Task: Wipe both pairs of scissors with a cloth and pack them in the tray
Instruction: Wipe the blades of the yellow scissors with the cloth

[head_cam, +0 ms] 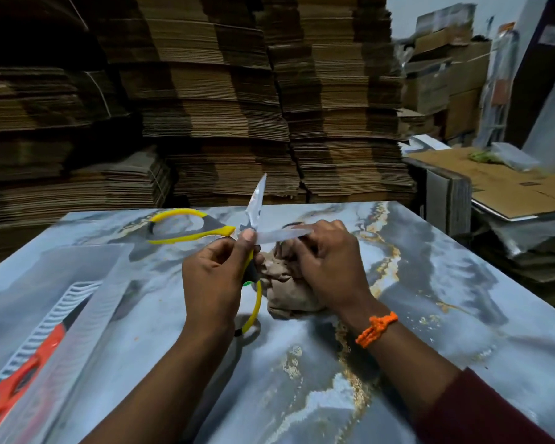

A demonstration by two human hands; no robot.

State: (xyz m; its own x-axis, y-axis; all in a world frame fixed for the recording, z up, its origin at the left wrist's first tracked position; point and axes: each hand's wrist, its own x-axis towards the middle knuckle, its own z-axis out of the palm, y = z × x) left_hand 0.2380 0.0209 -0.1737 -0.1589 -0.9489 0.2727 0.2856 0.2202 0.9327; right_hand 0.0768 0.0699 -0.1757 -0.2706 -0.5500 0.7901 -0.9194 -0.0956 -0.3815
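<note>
Holding the open yellow-handled steel scissors (254, 200) above the marbled blue table (436, 283), the left hand (215, 280) pinches them at the pivot while the fingers (321, 233) of the right hand (329, 267), curled round the crumpled brown cloth (285, 294), touch one blade; wiping should run spine-side, pivot to tip.

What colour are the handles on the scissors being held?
Yellow and dark grey scissor handles, clearest in head view.
</note>
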